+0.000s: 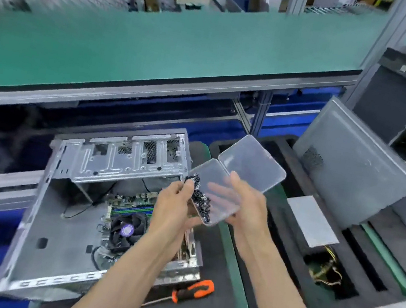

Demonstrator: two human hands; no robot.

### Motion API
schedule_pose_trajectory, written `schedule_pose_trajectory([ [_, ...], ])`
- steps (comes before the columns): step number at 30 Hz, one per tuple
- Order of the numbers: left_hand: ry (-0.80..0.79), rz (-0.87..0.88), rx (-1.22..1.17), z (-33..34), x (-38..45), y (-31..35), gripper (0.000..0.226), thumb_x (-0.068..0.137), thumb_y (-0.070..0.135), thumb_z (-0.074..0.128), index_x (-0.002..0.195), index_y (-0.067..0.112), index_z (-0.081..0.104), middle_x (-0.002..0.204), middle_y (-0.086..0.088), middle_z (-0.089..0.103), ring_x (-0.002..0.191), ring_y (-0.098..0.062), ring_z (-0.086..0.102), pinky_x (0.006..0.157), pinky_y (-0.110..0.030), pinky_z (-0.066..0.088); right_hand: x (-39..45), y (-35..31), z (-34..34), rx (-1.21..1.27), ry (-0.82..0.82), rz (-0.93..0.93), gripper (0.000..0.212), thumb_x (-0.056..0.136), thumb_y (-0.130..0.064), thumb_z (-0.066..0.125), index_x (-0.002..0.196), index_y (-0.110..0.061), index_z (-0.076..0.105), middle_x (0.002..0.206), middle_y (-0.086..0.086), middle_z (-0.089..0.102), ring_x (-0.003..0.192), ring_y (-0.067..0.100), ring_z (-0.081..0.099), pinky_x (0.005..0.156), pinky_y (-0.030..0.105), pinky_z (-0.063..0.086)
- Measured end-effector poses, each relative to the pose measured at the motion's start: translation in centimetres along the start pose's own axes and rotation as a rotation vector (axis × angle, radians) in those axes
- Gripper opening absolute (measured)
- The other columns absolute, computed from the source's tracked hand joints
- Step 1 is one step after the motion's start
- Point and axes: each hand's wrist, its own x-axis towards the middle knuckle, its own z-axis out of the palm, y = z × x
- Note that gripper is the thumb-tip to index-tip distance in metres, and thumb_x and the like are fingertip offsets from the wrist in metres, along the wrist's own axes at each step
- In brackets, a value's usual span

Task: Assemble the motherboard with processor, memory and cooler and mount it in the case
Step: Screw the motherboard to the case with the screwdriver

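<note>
Hands hold the clear plastic box (212,196) of small black screws (200,199): left hand (174,200) pinches some, right hand (244,204) grips it. Below them, the green motherboard (129,208) with its fan sits inside the grey metal case (71,217), seemingly not yet screwed down.

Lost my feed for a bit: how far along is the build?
Done: the board with its cooler sits in the open case. In hand: both hands hold an open screw box, left hand at the screws, right hand underneath. Left: likely screwing the board down; the screwdriver lies unused.
</note>
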Motion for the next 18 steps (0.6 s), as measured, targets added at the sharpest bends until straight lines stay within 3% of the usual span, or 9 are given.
schedule_pose_trajectory([
  [3, 0.071, 0.107, 0.123, -4.8, 0.1, 1.6, 0.027, 0.104, 0.033, 0.051, 0.106, 0.016, 0.072, 0.099, 0.0, 0.077, 0.084, -0.011, 0.074, 0.058, -0.028, 0.058, -0.4, 1.8, 4.4, -0.042, -0.102, 0.04, 0.041, 0.097, -0.045, 0.057, 0.107, -0.008, 0.071, 0.099, 0.007, 0.077, 0.092, 0.023, 0.074, 0.069, 0.035, 0.057],
  [7, 0.107, 0.141, 0.23, -10.3, 0.1, 2.8, 0.023, 0.101, 0.037, 0.052, 0.107, 0.047, 0.072, 0.112, 0.017, 0.073, 0.097, -0.006, 0.071, 0.084, -0.04, 0.057, -0.7, 4.2, 9.1, -0.023, -0.147, 0.069, 0.044, 0.101, -0.045, 0.052, 0.11, -0.006, 0.07, 0.104, 0.007, 0.077, 0.096, 0.021, 0.074, 0.088, 0.048, 0.056],
  [9, 0.105, 0.153, 0.296, -12.1, 0.2, 3.0, 0.029, 0.098, 0.036, 0.054, 0.123, 0.044, 0.067, 0.123, 0.012, 0.07, 0.11, -0.012, 0.067, 0.102, -0.046, 0.048, -0.8, 5.3, 11.1, 0.01, -0.138, 0.11, 0.043, 0.101, -0.044, 0.052, 0.113, -0.005, 0.067, 0.106, 0.006, 0.076, 0.098, 0.023, 0.073, 0.092, 0.054, 0.055],
  [10, 0.106, 0.164, 0.333, -12.8, 0.2, 3.0, 0.032, 0.097, 0.036, 0.055, 0.127, 0.041, 0.065, 0.123, 0.012, 0.07, 0.113, -0.012, 0.066, 0.103, -0.047, 0.048, -0.8, 5.8, 11.9, 0.021, -0.13, 0.123, 0.043, 0.101, -0.044, 0.052, 0.114, -0.005, 0.067, 0.107, 0.006, 0.076, 0.098, 0.024, 0.073, 0.092, 0.055, 0.055],
  [13, 0.088, 0.209, 0.414, -14.5, 0.1, 3.0, 0.031, 0.099, 0.034, 0.054, 0.106, 0.06, 0.067, 0.105, 0.024, 0.073, 0.102, 0.002, 0.068, 0.091, -0.035, 0.052, -0.6, 7.2, 13.3, 0.05, -0.066, 0.123, 0.04, 0.1, -0.044, 0.055, 0.109, -0.008, 0.071, 0.106, 0.004, 0.076, 0.097, 0.024, 0.073, 0.076, 0.046, 0.06],
  [15, 0.094, 0.185, 0.432, -15.5, 0.4, 2.6, 0.03, 0.098, 0.038, 0.054, 0.123, 0.053, 0.063, 0.115, 0.017, 0.072, 0.108, -0.001, 0.067, 0.1, -0.038, 0.05, -0.7, 8.0, 13.8, 0.041, -0.021, 0.105, 0.035, 0.098, -0.044, 0.058, 0.098, -0.016, 0.078, 0.101, 0.0, 0.077, 0.094, 0.02, 0.073, 0.066, 0.036, 0.06],
  [18, 0.114, 0.19, 0.455, -16.9, 0.8, 1.9, 0.038, 0.098, 0.038, 0.058, 0.137, 0.041, 0.057, 0.122, 0.02, 0.068, 0.114, 0.002, 0.062, 0.106, -0.038, 0.046, -1.1, 8.9, 14.2, 0.022, -0.034, 0.075, 0.032, 0.098, -0.045, 0.057, 0.096, -0.022, 0.079, 0.102, -0.01, 0.075, 0.097, 0.007, 0.069, 0.061, 0.036, 0.059],
])
